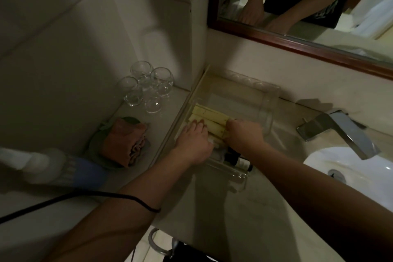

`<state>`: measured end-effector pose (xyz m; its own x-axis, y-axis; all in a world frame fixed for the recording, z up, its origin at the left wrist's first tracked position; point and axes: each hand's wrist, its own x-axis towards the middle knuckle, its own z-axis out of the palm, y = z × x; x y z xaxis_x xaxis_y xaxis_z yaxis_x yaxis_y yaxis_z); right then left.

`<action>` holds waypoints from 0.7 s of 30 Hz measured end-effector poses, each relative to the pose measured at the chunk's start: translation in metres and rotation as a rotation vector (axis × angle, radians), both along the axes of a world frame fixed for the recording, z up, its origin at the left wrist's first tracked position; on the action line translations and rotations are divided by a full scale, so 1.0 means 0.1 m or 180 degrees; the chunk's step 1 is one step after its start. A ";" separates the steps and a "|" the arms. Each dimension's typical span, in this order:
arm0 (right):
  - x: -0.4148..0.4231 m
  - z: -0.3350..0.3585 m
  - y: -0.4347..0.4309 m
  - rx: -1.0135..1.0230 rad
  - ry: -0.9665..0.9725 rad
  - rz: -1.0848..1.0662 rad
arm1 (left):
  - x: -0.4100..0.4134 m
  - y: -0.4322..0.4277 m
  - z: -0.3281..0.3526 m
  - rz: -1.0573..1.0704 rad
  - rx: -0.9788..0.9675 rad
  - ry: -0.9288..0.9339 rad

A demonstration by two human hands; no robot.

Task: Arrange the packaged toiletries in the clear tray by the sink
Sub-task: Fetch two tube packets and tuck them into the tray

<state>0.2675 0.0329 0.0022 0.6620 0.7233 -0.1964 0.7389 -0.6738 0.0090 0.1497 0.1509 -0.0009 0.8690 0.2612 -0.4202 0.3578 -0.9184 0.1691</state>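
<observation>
The clear tray [265,100] sits at frame centre on the pale countertop [244,208], with its far end against the wall below the mirror [319,6]. Several pale yellow packaged toiletries [209,117] lie side by side in the near half of the tray, long edges touching. At the near end of the tray lie small dark bottles [236,159] (details too dim to resolve).

The left hand [194,144] rests palm-down on the left portion of the packages, fingers extended and held close together. The right hand [244,134] rests on the right ends of the packages, fingers curled downward; whether it grips a package cannot be determined.

Left of the tray, in the centre-left of the frame, stands a cluster of clear glasses [146,87]. Below them, a folded pink cloth [125,140] lies on a dark dish [95,147]. A metal faucet [340,132] and white sink [350,168] occupy the right side. A black cable [85,194] crosses the lower left.
</observation>
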 end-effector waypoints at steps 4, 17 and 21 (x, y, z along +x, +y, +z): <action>0.00 0.00 0.01 0.0039 0.0066 0.0042 | 0.01 0.06 0.03 0.0130 -0.0072 -0.0082; -0.01 0.07 0.14 -0.0031 -0.0104 0.0357 | 0.02 0.14 0.03 0.0214 -0.0072 -0.0171; -0.01 0.09 0.16 -0.0145 0.0044 0.0258 | 0.04 0.15 0.08 0.0098 0.0125 -0.0192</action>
<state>0.2666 0.0489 0.0111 0.5985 0.7646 -0.2391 0.7913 -0.6108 0.0278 0.1541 0.1663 0.0069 0.8837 0.3035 -0.3563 0.3763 -0.9134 0.1554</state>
